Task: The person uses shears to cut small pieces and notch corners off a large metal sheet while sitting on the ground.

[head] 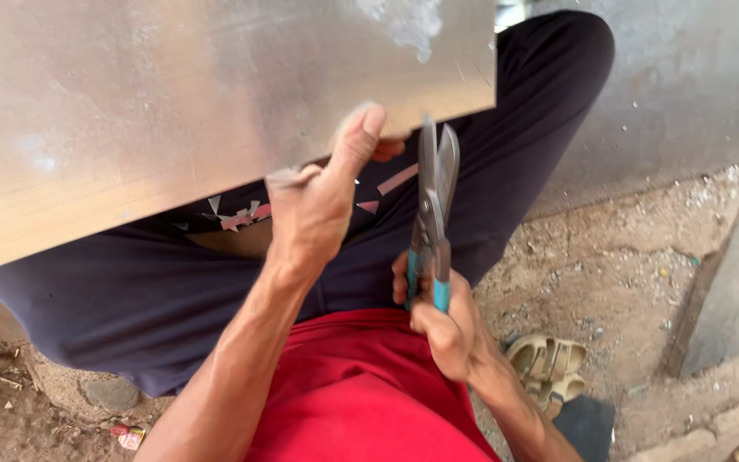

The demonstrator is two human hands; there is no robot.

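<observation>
My left-hand fingers [380, 151] are curled under the near edge of the metal sheet [173, 111], thumb pressed flat on top, so the left hand [314, 201] pinches the sheet closed between thumb and fingers. Only the fingertips show past the edge; the rest are hidden beneath the sheet.

My right hand [445, 321] is wrapped shut around the teal-gripped handles of the tin snips [434, 205]. Fingers fully closed on the grips, handles drawn close together. The blades point away from me, up toward the sheet edge, just to the right of my left thumb. The blade tips reach the edge of the sheet; whether they bite into the metal, I cannot tell.

The sheet lies across my lap, above and to the left of both hands, tilted, its surface dull grey with pale smears.

Below the left hand, on my dark trousers [130, 291], lies a scatter of small metal offcuts [241, 216], triangular and strip-shaped. One longer strip lies between my two hands.

Near my right wrist, lower right, a beige sandal [549, 364] sits on the dirt ground [617, 274]. My red shirt [361, 393] fills the space beneath both forearms. A grey concrete wall [686, 85] stands beyond the snips.
</observation>
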